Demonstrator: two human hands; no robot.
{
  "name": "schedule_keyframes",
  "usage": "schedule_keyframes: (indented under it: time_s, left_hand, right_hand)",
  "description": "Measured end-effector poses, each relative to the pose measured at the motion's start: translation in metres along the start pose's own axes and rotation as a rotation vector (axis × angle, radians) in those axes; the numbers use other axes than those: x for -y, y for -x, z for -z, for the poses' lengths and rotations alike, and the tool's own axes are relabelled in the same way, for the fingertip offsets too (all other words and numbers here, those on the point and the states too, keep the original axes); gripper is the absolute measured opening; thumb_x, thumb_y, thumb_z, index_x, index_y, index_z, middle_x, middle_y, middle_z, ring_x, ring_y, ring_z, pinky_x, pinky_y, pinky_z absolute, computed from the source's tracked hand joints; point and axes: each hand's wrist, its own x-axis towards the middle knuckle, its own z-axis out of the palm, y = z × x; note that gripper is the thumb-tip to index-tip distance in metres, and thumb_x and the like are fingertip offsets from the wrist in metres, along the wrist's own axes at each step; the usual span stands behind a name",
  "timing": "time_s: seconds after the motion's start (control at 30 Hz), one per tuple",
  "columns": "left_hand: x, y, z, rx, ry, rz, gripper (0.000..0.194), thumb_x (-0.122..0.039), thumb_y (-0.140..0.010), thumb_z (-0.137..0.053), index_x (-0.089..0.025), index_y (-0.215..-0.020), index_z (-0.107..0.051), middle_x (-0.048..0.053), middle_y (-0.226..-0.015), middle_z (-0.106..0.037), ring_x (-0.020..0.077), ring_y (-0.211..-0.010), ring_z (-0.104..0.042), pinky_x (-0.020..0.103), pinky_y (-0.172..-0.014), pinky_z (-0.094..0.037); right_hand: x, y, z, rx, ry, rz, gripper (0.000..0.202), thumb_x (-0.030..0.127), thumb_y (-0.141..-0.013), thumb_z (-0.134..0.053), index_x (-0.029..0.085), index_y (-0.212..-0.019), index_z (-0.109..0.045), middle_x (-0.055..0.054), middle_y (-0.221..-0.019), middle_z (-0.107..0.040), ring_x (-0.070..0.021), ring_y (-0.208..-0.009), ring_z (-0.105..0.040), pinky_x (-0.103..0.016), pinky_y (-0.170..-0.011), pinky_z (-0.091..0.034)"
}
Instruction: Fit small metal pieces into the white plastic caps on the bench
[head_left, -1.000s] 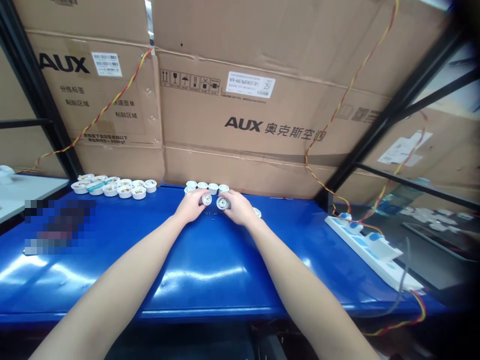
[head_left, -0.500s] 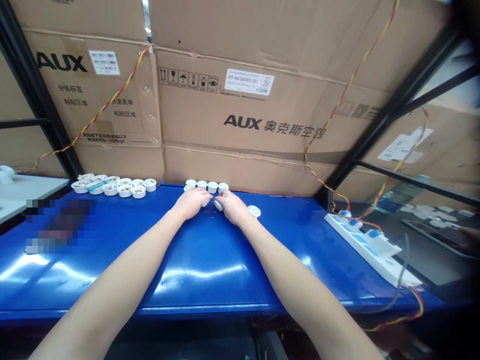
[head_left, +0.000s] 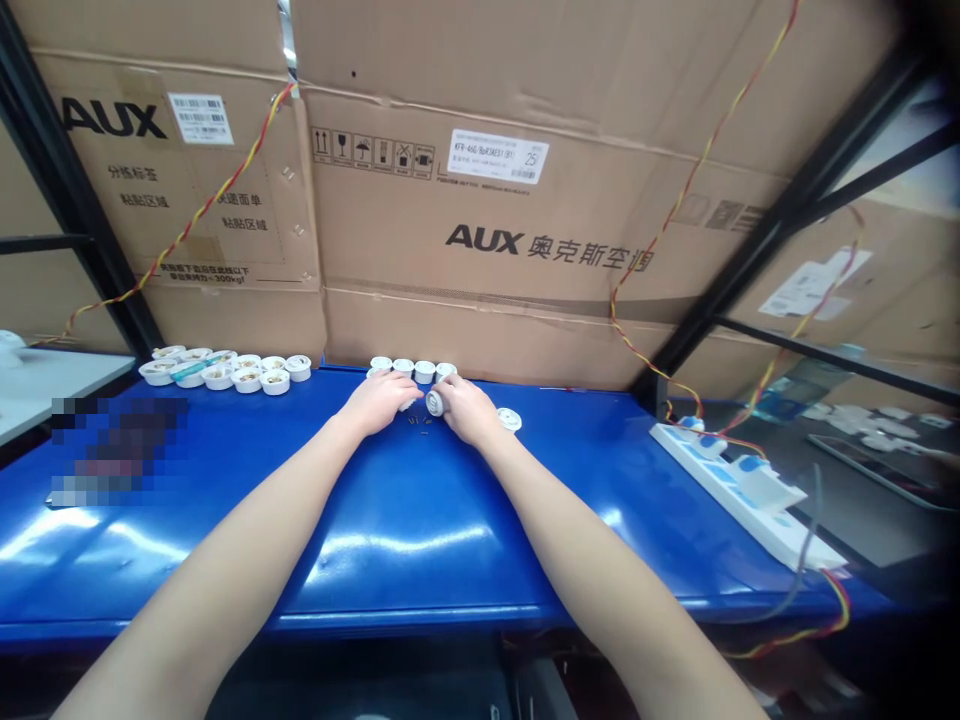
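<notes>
The cup (head_left: 435, 403) is mid-frame in your right hand (head_left: 466, 410), grip closed round its side, face turned your way, probably so you can see it. Your left hand (head_left: 381, 403) has its grip closed on a second cup (head_left: 406, 405), mostly hidden. Loose bits (head_left: 418, 421) lie just below, likely for easy reach, and more cups (head_left: 424, 372) line the back of the desk (head_left: 405, 570).

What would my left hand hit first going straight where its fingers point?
Probably the white round piece in your right hand; your left hand points across toward it, though depth is unclear.
</notes>
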Motion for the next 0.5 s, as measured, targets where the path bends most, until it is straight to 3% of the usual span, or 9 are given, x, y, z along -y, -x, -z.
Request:
schedule_keyframes:
  time_s: [0.1,0.2,0.33,0.5]
  left_hand:
    - [-0.0011,0.0030,-0.0001,-0.034,-0.004,0.071,0.039,-0.012,-0.079,-0.054,-0.027,-0.112,-0.069,0.005,-0.120,-0.067,0.0244,-0.117,-0.057,0.040,-0.106,-0.042]
    - [-0.0037,0.0065,-0.0043,-0.119,0.012,0.228,0.042,-0.023,-0.077,-0.064,-0.025,-0.118,-0.065,0.008,-0.124,-0.062,0.0258,-0.109,-0.061,0.037,-0.096,-0.050]
    - [-0.0042,0.0090,-0.0094,-0.174,0.003,0.386,0.033,-0.034,-0.080,-0.064,-0.023,-0.111,-0.067,0.008,-0.108,-0.068,0.0256,-0.096,-0.066,0.034,-0.085,-0.053]
    - [-0.0046,0.0091,-0.0070,-0.155,-0.036,0.474,0.018,-0.027,-0.082,-0.059,-0.026,-0.096,-0.069,0.004,-0.085,-0.071,0.0253,-0.083,-0.068,0.033,-0.075,-0.051]
  right_hand:
    - [-0.0014,0.0013,-0.0018,-0.006,-0.042,-0.086,0.037,0.018,-0.085,-0.058,0.024,-0.121,-0.059,-0.008,-0.127,-0.059,-0.0234,-0.110,-0.059,-0.029,-0.088,-0.045]
    - [-0.0018,0.0015,-0.0057,0.000,-0.087,-0.174,0.048,0.028,-0.083,-0.064,0.024,-0.130,-0.052,-0.008,-0.126,-0.063,-0.0263,-0.110,-0.061,-0.032,-0.089,-0.046]
    - [0.0009,-0.0002,-0.0082,0.038,-0.068,-0.218,0.052,0.039,-0.088,-0.059,0.027,-0.137,-0.047,-0.009,-0.117,-0.069,-0.0296,-0.104,-0.065,-0.035,-0.085,-0.047]
    - [0.0035,-0.0004,-0.0043,0.017,-0.062,-0.239,0.044,0.033,-0.091,-0.054,0.026,-0.134,-0.049,-0.009,-0.111,-0.070,-0.0270,-0.099,-0.066,-0.032,-0.081,-0.046]
